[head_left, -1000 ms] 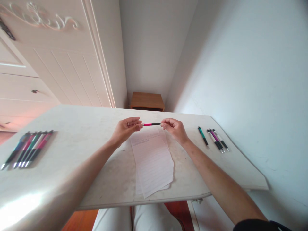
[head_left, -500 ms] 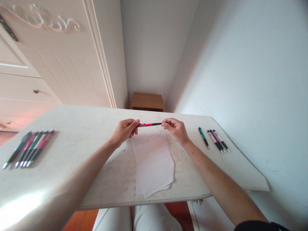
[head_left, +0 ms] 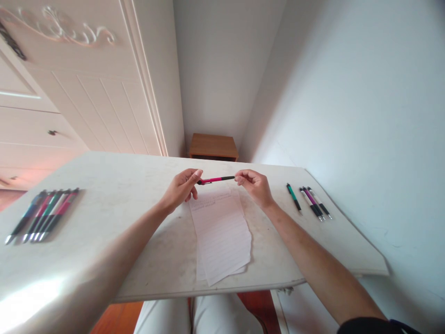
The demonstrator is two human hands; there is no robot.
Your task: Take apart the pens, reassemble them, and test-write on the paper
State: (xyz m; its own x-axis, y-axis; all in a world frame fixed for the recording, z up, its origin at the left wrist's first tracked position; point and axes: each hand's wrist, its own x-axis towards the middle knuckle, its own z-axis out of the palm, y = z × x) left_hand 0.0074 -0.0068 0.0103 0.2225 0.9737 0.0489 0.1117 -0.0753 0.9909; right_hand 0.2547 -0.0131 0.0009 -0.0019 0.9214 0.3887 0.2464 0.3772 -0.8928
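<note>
A pink ballpoint pen (head_left: 213, 180) with a black grip is held level above the upper part of some lined paper sheets (head_left: 225, 236). My right hand (head_left: 254, 186) pinches its tip end between thumb and fingers. At the other end, my left hand (head_left: 182, 188) has its thumb and fingers closed around the clicker end, partly hiding it. The pen's clip faces down toward me. Handwriting shows on the top lines of the paper, below the pen.
Several pens (head_left: 45, 215) lie side by side on the left of the white table (head_left: 153, 260). On the right lie a green pen (head_left: 294, 198) and a small group of pens (head_left: 315, 203). A wall (head_left: 365, 116) borders the right side; a wooden stand (head_left: 213, 144) is beyond the far edge.
The pen has turned about its length, so its clip has gone from the upper side to the lower. My left fingers have shifted and loosened slightly around its end.
</note>
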